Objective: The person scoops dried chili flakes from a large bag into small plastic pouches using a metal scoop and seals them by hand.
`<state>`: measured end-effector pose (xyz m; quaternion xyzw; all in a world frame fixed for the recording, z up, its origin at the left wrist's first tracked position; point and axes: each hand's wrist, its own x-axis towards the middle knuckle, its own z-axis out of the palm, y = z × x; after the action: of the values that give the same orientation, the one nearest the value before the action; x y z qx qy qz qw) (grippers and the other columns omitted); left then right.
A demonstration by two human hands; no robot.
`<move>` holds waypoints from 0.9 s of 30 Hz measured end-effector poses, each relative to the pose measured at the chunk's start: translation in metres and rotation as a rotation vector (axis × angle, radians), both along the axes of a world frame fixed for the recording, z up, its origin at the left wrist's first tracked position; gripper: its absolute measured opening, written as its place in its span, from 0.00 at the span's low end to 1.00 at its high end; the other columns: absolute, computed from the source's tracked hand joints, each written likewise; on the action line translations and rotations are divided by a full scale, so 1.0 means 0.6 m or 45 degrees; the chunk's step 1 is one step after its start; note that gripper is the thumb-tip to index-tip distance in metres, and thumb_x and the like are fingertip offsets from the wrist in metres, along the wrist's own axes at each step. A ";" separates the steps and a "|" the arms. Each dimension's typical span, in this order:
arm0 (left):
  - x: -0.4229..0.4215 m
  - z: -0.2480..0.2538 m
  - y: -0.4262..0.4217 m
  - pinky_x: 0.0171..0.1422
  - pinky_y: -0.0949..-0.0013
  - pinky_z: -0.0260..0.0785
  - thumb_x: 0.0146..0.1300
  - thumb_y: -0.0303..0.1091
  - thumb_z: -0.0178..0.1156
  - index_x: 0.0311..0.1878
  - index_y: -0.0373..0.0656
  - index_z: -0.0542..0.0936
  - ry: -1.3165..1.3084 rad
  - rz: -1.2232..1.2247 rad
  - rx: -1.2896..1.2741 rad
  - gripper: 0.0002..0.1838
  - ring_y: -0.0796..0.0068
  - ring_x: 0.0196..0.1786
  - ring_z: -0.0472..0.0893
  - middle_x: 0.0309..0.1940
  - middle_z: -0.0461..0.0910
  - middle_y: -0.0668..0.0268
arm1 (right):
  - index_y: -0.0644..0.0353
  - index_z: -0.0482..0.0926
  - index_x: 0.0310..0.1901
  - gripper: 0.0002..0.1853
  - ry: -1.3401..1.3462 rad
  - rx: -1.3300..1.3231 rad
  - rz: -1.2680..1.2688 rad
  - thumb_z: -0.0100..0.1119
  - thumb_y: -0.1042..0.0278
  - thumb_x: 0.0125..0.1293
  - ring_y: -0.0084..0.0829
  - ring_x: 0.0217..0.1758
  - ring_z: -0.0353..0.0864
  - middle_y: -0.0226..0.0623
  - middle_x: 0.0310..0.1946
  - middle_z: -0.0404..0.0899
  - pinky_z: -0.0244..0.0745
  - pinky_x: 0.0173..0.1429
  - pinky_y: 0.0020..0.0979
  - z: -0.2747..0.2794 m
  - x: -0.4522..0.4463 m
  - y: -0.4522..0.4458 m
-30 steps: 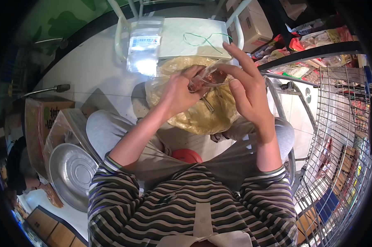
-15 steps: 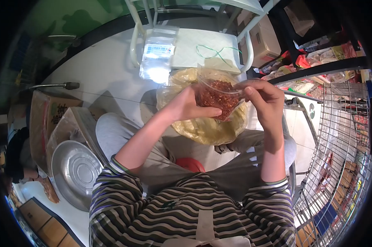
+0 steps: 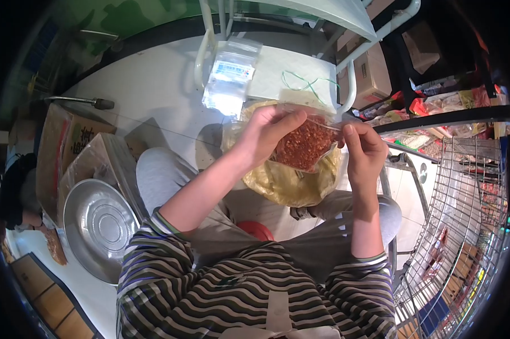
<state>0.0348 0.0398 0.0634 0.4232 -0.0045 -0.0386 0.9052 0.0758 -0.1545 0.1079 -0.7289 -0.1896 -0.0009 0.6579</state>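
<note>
A clear zip bag of red chili flakes (image 3: 304,146) hangs between my two hands over a yellow plastic bag (image 3: 283,186). My left hand (image 3: 272,131) pinches its top edge with the thumb on the near side. At the bag's right top corner, the thumb and fingers of my right hand (image 3: 363,146) are closed on the edge. The flakes lie flat in the lower part of the clear bag. Beyond it, a stack of clear bags (image 3: 230,73) and a green string (image 3: 311,83) rest on a white stool shelf (image 3: 266,73).
A metal basin (image 3: 101,230) leans by cardboard boxes (image 3: 74,144) at the left. On the right stands a wire cart (image 3: 464,226), with packaged goods (image 3: 458,103) behind it. Another person's hand (image 3: 33,219) shows at the far left. A red object (image 3: 255,230) is between my legs.
The clear bag has turned flat, its flakes facing me. My left hand has moved from its side to the top edge, and my right hand now pinches the corner. The view has shifted.
</note>
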 end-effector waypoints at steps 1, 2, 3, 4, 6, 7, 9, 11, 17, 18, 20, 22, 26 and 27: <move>0.000 0.000 0.002 0.53 0.70 0.77 0.69 0.43 0.63 0.53 0.36 0.82 -0.004 0.013 -0.008 0.20 0.76 0.46 0.83 0.46 0.85 0.62 | 0.68 0.83 0.38 0.06 -0.019 0.002 -0.011 0.63 0.74 0.67 0.17 0.29 0.78 0.31 0.27 0.82 0.72 0.35 0.19 -0.002 0.000 0.000; -0.001 -0.001 0.004 0.51 0.71 0.78 0.69 0.44 0.62 0.53 0.35 0.82 -0.020 -0.009 0.003 0.20 0.77 0.45 0.84 0.45 0.85 0.62 | 0.69 0.83 0.38 0.05 -0.036 0.003 -0.022 0.63 0.74 0.68 0.17 0.29 0.77 0.31 0.27 0.82 0.72 0.35 0.19 -0.006 0.000 0.000; -0.002 -0.002 0.005 0.50 0.71 0.78 0.70 0.45 0.61 0.53 0.35 0.82 -0.034 -0.032 0.014 0.21 0.77 0.44 0.84 0.45 0.85 0.62 | 0.68 0.82 0.38 0.05 -0.046 -0.009 -0.027 0.63 0.75 0.68 0.17 0.30 0.77 0.31 0.28 0.82 0.72 0.36 0.19 -0.009 0.002 -0.002; -0.002 -0.001 0.006 0.50 0.71 0.78 0.70 0.45 0.61 0.53 0.35 0.82 -0.034 -0.023 0.007 0.21 0.77 0.44 0.84 0.45 0.85 0.62 | 0.68 0.82 0.38 0.05 -0.046 -0.016 -0.017 0.63 0.75 0.68 0.17 0.30 0.77 0.31 0.28 0.82 0.72 0.36 0.19 -0.010 0.002 -0.002; -0.003 0.002 0.008 0.51 0.71 0.78 0.70 0.44 0.61 0.53 0.35 0.83 -0.053 -0.046 0.009 0.20 0.77 0.44 0.84 0.43 0.86 0.62 | 0.68 0.80 0.39 0.06 -0.012 -0.028 0.005 0.59 0.73 0.71 0.21 0.33 0.76 0.35 0.32 0.81 0.71 0.40 0.24 -0.012 0.000 -0.003; -0.003 0.002 0.009 0.51 0.71 0.78 0.70 0.44 0.61 0.53 0.35 0.83 -0.052 -0.042 0.005 0.20 0.77 0.44 0.84 0.43 0.86 0.62 | 0.68 0.80 0.39 0.06 -0.011 -0.033 0.008 0.59 0.73 0.71 0.21 0.33 0.76 0.35 0.32 0.81 0.71 0.40 0.24 -0.014 0.001 -0.004; -0.003 0.002 0.011 0.51 0.72 0.78 0.70 0.43 0.61 0.52 0.35 0.83 -0.046 -0.033 0.028 0.19 0.77 0.44 0.84 0.43 0.86 0.63 | 0.68 0.82 0.40 0.04 0.026 0.036 0.047 0.64 0.77 0.66 0.16 0.34 0.77 0.31 0.33 0.83 0.72 0.41 0.19 -0.017 0.004 -0.006; -0.003 0.000 0.010 0.50 0.73 0.77 0.70 0.43 0.61 0.51 0.35 0.83 -0.062 -0.038 0.037 0.19 0.78 0.44 0.84 0.42 0.86 0.63 | 0.68 0.82 0.41 0.05 0.083 0.017 0.081 0.64 0.78 0.65 0.16 0.35 0.77 0.30 0.34 0.83 0.72 0.41 0.19 -0.010 0.000 -0.001; -0.003 -0.008 0.010 0.53 0.72 0.75 0.72 0.39 0.58 0.49 0.34 0.84 -0.114 -0.084 0.168 0.16 0.79 0.45 0.82 0.42 0.85 0.64 | 0.69 0.83 0.37 0.03 0.163 -0.065 0.214 0.66 0.81 0.61 0.18 0.36 0.77 0.32 0.34 0.82 0.71 0.42 0.20 0.001 -0.006 0.014; -0.003 -0.008 0.010 0.58 0.70 0.73 0.74 0.37 0.55 0.49 0.34 0.83 -0.130 -0.108 0.241 0.15 0.77 0.48 0.82 0.44 0.85 0.63 | 0.69 0.83 0.37 0.03 0.169 -0.069 0.213 0.66 0.81 0.61 0.18 0.36 0.77 0.32 0.34 0.82 0.71 0.42 0.20 -0.002 -0.005 0.013; -0.003 -0.008 0.009 0.57 0.71 0.73 0.74 0.37 0.55 0.48 0.34 0.83 -0.105 -0.122 0.226 0.15 0.78 0.48 0.82 0.44 0.85 0.64 | 0.68 0.84 0.34 0.02 0.103 -0.063 0.177 0.66 0.81 0.60 0.18 0.35 0.76 0.31 0.32 0.81 0.69 0.41 0.20 -0.009 -0.004 0.011; -0.005 -0.009 0.007 0.56 0.71 0.73 0.74 0.37 0.55 0.48 0.34 0.83 -0.076 -0.137 0.211 0.15 0.78 0.47 0.82 0.43 0.85 0.64 | 0.68 0.84 0.34 0.01 0.109 -0.069 0.159 0.66 0.81 0.60 0.17 0.35 0.75 0.31 0.32 0.81 0.69 0.41 0.20 -0.009 -0.007 0.010; -0.003 -0.015 0.000 0.50 0.75 0.75 0.71 0.38 0.59 0.47 0.34 0.84 -0.074 -0.086 0.186 0.15 0.81 0.43 0.82 0.40 0.85 0.65 | 0.68 0.83 0.33 0.01 0.099 -0.065 0.130 0.66 0.81 0.61 0.17 0.34 0.75 0.31 0.32 0.81 0.68 0.40 0.19 -0.005 -0.011 0.013; -0.002 -0.017 -0.002 0.46 0.77 0.75 0.69 0.40 0.62 0.46 0.35 0.85 -0.094 -0.051 0.160 0.15 0.83 0.39 0.82 0.37 0.86 0.67 | 0.68 0.83 0.33 0.01 0.104 -0.068 0.129 0.66 0.81 0.61 0.17 0.34 0.75 0.31 0.32 0.81 0.68 0.40 0.19 -0.007 -0.010 0.011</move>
<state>0.0336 0.0386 0.0535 0.4800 -0.0439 -0.0411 0.8752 0.0700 -0.1479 0.1035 -0.7351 -0.1992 0.0670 0.6446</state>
